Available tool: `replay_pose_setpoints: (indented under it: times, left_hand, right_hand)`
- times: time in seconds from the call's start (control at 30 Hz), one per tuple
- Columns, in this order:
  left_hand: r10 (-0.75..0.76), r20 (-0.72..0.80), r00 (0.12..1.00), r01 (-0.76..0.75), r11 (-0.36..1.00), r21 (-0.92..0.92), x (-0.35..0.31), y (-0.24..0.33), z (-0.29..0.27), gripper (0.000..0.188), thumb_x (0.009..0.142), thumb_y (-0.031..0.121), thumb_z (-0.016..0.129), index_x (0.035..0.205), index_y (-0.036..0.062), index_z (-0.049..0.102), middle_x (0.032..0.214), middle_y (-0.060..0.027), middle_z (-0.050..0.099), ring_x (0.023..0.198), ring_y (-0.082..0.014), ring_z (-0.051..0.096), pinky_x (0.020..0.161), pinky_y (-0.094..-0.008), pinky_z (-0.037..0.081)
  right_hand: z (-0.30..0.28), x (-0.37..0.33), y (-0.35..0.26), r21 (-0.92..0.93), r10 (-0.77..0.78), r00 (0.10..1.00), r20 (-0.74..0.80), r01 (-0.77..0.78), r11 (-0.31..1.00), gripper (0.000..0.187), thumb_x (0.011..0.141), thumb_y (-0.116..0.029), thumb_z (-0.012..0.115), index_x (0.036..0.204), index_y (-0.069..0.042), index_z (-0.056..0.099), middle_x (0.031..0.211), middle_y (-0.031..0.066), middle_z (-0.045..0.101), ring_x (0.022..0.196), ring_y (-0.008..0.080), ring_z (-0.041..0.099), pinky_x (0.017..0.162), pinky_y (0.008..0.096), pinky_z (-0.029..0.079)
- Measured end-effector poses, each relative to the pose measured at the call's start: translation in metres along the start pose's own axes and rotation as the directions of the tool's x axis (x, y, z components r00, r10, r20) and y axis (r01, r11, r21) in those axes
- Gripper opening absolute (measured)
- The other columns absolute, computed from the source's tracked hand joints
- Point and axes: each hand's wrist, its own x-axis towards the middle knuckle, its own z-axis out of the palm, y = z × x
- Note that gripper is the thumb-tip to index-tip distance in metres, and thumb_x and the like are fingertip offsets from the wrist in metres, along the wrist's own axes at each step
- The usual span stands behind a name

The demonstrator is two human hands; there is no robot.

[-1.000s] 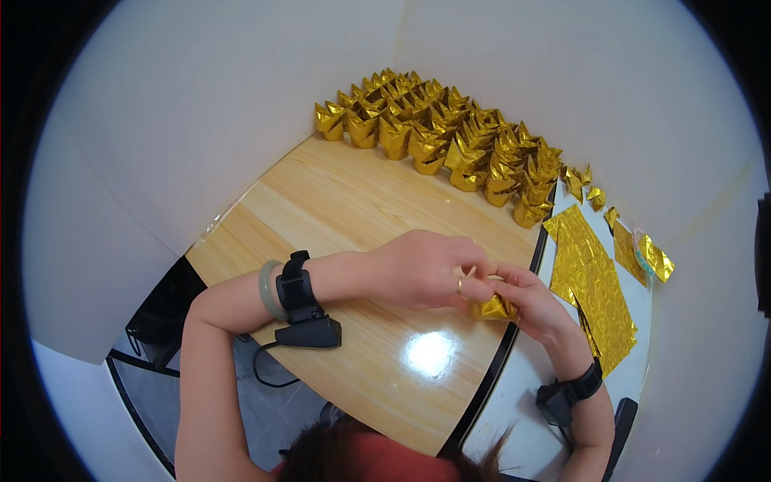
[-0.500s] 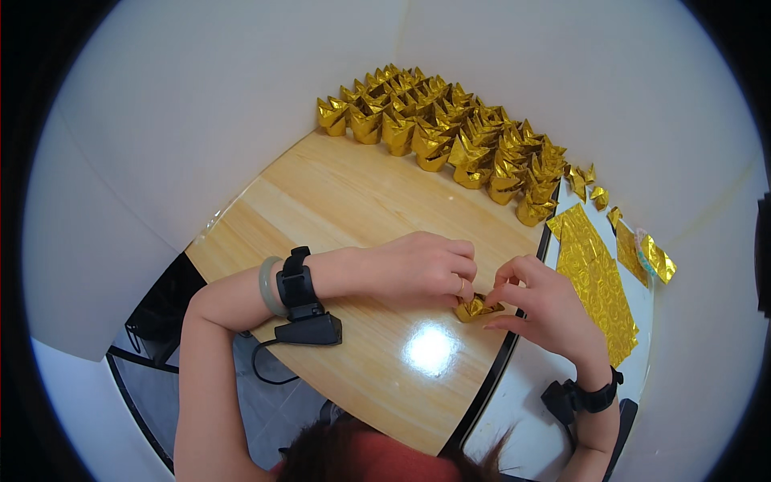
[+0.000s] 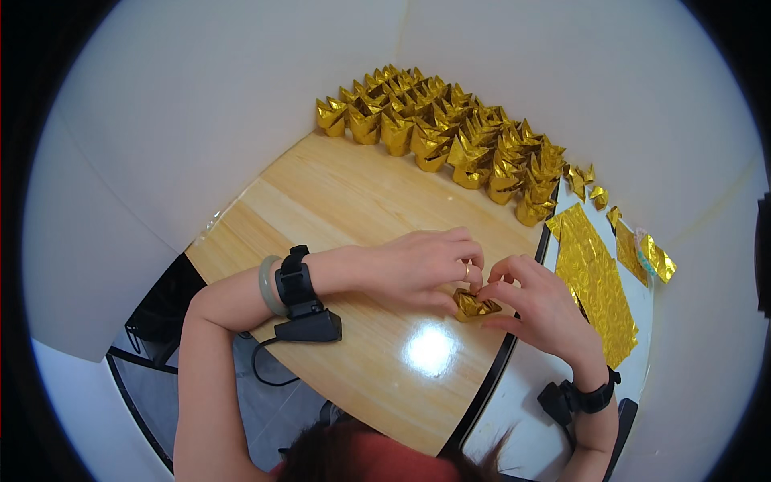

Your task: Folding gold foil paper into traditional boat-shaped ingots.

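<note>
A small folded gold foil-paper ingot rests on the wooden tabletop, close to its right edge. From the left, my left hand reaches over it, with bent fingers on its upper edge and the thumb at its left side. My right hand grips the ingot's right side, thumb low and index finger curled over the top. Fingers partly cover the folds. Farther back, several rows of finished gold paper ingots with pointed tips stand packed together.
A stack of flat embossed gold paper sheets lies on the white surface to the right. Behind it are small folded gold pieces and a pale beaded loop. White walls enclose the wooden table.
My left fingers have shifted up and slightly right onto the ingot's top, and the left thumb now shows beside it. The right hand has moved slightly left.
</note>
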Motion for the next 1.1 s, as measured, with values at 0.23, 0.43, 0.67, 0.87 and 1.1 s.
replay_pose_setpoints:
  times: [0.23,0.43,0.67,0.87,1.1]
  left_hand:
    - [0.05,0.076,0.996,-0.051,0.998,0.021,-0.002,-0.006,0.004,0.026,0.074,0.021,0.072,0.096,0.0107,0.064,0.105,-0.0054,0.055,0.101,-0.0271,0.049,0.085,-0.0373,0.045]
    - [0.016,0.033,0.999,-0.015,1.0,-0.008,-0.001,-0.002,0.001,0.022,0.076,0.022,0.071,0.094,0.0116,0.064,0.103,-0.0045,0.056,0.101,-0.0273,0.049,0.085,-0.0376,0.044]
    - [0.036,0.086,0.996,-0.038,0.999,0.023,0.001,0.0,-0.001,0.025,0.077,0.02,0.071,0.098,0.0106,0.063,0.108,-0.007,0.054,0.103,-0.0285,0.048,0.087,-0.0382,0.043]
    - [-0.175,-0.231,0.957,0.174,0.984,-0.026,-0.001,-0.008,0.005,0.043,0.081,0.019,0.069,0.119,0.0108,0.052,0.121,-0.0125,0.047,0.113,-0.0316,0.046,0.097,-0.0388,0.04]
    - [-0.173,-0.134,0.976,0.168,0.985,-0.045,-0.004,-0.014,0.011,0.035,0.085,0.019,0.064,0.116,0.0075,0.053,0.121,-0.0118,0.048,0.113,-0.0306,0.047,0.096,-0.0387,0.041]
  right_hand:
    - [0.001,-0.003,0.004,-0.062,-0.014,0.997,0.076,0.019,0.998,0.028,0.067,-0.016,0.076,0.092,-0.012,0.065,0.095,0.004,0.055,0.088,0.0229,0.055,0.075,0.0343,0.047]
    - [-0.001,-0.003,0.002,-0.025,-0.019,1.0,0.01,0.019,1.0,0.022,0.068,-0.015,0.075,0.087,-0.011,0.066,0.092,0.0032,0.055,0.087,0.0221,0.055,0.073,0.0339,0.047]
    - [-0.001,-0.007,0.002,-0.044,0.041,0.998,0.05,-0.039,0.998,0.011,0.071,-0.013,0.071,0.081,-0.012,0.067,0.085,0.0017,0.056,0.08,0.0212,0.058,0.067,0.0336,0.048]
    - [-0.028,-0.01,0.036,0.023,0.208,0.974,-0.084,-0.207,0.978,0.008,0.076,-0.008,0.066,0.084,-0.009,0.066,0.087,0.0068,0.057,0.078,0.026,0.06,0.068,0.0347,0.049]
    - [-0.044,0.02,0.105,-0.108,0.193,0.917,-0.349,-0.244,0.964,0.006,0.079,-0.005,0.064,0.084,-0.001,0.064,0.087,0.0089,0.059,0.078,0.0275,0.06,0.069,0.0346,0.049]
